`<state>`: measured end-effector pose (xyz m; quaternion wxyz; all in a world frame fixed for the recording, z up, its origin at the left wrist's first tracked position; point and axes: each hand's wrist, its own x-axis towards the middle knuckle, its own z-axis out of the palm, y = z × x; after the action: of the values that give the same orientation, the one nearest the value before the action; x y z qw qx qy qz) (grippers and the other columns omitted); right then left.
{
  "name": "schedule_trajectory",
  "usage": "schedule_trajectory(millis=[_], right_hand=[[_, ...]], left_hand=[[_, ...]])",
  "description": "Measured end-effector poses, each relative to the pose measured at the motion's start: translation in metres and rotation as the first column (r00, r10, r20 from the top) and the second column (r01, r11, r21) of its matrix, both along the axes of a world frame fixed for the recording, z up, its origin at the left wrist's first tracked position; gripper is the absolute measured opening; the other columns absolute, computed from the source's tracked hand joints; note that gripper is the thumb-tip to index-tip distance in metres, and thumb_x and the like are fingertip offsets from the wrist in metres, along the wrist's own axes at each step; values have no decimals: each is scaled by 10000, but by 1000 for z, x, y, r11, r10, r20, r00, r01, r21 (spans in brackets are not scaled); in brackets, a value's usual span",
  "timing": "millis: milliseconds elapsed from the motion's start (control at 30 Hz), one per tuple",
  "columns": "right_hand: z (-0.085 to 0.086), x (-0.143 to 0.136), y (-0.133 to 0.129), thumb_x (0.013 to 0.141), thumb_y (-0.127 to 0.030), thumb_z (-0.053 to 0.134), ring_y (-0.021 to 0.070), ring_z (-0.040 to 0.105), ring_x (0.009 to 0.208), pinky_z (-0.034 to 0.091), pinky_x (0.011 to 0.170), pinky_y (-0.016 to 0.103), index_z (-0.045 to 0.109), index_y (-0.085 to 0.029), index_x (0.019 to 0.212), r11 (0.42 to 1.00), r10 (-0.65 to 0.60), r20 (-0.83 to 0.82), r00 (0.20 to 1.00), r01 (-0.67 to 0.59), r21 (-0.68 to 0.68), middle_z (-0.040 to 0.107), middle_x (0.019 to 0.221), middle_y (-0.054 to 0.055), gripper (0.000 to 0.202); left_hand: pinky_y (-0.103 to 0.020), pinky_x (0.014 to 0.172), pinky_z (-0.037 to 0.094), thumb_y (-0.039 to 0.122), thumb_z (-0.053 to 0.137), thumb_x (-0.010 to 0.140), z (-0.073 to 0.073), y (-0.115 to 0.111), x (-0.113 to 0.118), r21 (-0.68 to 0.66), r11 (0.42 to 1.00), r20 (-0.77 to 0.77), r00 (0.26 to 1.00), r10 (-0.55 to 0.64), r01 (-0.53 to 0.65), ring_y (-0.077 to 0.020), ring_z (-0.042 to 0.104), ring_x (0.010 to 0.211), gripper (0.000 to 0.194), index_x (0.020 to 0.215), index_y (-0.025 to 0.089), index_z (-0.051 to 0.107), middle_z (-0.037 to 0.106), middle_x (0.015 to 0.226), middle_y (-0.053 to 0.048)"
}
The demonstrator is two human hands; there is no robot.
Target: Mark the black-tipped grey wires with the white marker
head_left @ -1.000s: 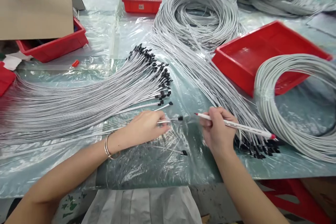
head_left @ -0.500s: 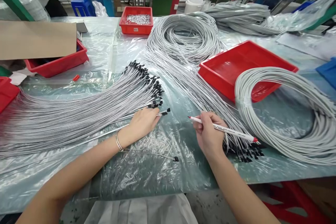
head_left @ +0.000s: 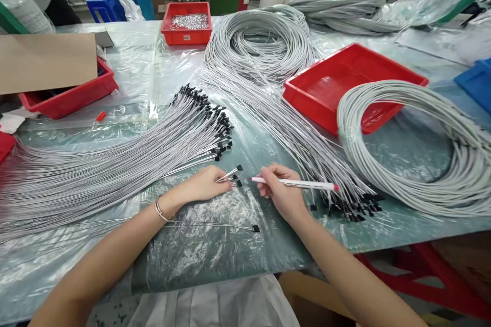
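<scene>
Starting at my far left: a flat piece of cardboard [head_left: 46, 61] lies over a red bin [head_left: 72, 102], with a little bright red bit [head_left: 101, 116] sitting on the plastic-covered table [head_left: 284, 250] close by. Below that there's a big fan of thin grey wires [head_left: 95, 168], sweeping in from the left edge and ending in a thick cluster of black connectors [head_left: 222, 130].

My left hand [head_left: 207, 183], the one with the bracelet [head_left: 161, 210] on the wrist, is just below that cluster. It's closed, pinching a few thin cables [head_left: 230, 172] whose black ends poke out to the right past my fingers. Up at the back, a red box [head_left: 186, 37] holds loads of tiny shiny parts [head_left: 190, 21], and nearer me one loose cable [head_left: 215, 224] runs along the plastic.

Then comes my right hand [head_left: 282, 191], gripping a white marker [head_left: 314, 184] like a pen. Its red tip points left, just short of the black ends in my other hand, so not touching.

Behind that hand a second wire bundle [head_left: 284, 127] slants down from a big grey coil [head_left: 215, 36]. Further right, a red tray [head_left: 326, 82] has another coil [head_left: 356, 122] overlapping its near corner, and there's something blue [head_left: 475, 84] at the edge.
</scene>
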<state>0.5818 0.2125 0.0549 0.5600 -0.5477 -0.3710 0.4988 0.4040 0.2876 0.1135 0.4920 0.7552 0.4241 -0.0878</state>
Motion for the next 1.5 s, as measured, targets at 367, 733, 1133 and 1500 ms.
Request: schedule_trajectory(millis=[367,733,1133,1500], right_hand=[[-4,-15,6,753,-353,544,75,321,467,237,464,235,496,-122,499,995,22,408,913,-60,80,398,461,-1,346],[-7,-15,3,788,-312,534,67,323,455,250,447,221,492,-118,503,984,4,508,861,-95,154,392,453,-6,347],[-10,-2,4,771,-352,573,82,349,431,274,435,231,547,-133,502,988,-123,200,972,102,112,466,461,19,348],[-5,2,2,775,-352,634,89,387,452,336,493,247,545,-143,534,949,-242,-144,960,265,173,411,463,-4,331]], left_hand=[[-229,453,170,396,473,811,-4,2,0,-3,999,-18,999,-44,44,-70,235,487,346,606,129,395,299,527,13],[-242,439,170,341,464,785,-3,1,3,19,999,-29,999,-43,43,-71,229,473,315,577,134,348,287,514,10],[-263,447,181,377,468,836,7,-2,5,62,995,-65,995,-76,80,-73,231,470,378,591,136,312,286,525,7],[-284,602,297,295,515,894,13,15,-23,704,655,-397,917,43,274,-180,480,773,199,838,106,493,527,892,-83]])
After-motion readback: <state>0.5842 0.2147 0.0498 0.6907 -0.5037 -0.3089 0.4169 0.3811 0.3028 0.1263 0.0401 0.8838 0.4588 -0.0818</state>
